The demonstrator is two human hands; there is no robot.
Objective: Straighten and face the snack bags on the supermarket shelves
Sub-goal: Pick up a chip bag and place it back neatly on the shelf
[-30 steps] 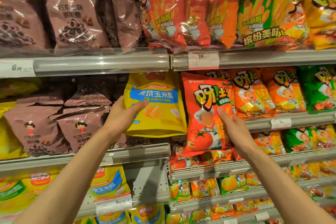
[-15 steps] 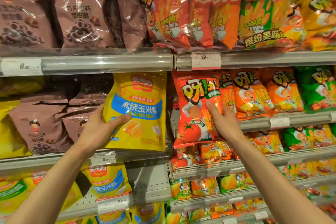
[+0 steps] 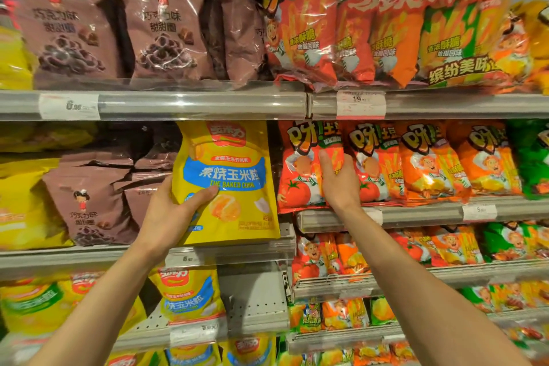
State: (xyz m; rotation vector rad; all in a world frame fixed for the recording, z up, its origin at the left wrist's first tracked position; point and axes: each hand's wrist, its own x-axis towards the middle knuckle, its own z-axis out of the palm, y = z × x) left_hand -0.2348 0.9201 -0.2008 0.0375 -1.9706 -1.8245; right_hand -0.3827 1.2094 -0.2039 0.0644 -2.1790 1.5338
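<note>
On the middle shelf [image 3: 231,252], left bay, the left hand [image 3: 172,214] grips a yellow corn bag [image 3: 234,175] at its lower left edge, thumb curled across the front and fingers behind; the bag stands upright, label facing out, its base at the shelf lip, brown bags [image 3: 89,205] just beside it on the left. Across the divider, the right hand [image 3: 340,184] holds a red tomato bag [image 3: 300,169] by its right edge, fingers stretched up the front, thumb hidden; that bag stands upright at the left end of its row on the right shelf [image 3: 430,214], touching an orange bag [image 3: 374,163] beside it; price tags [image 3: 361,103] line the rail above.
</note>
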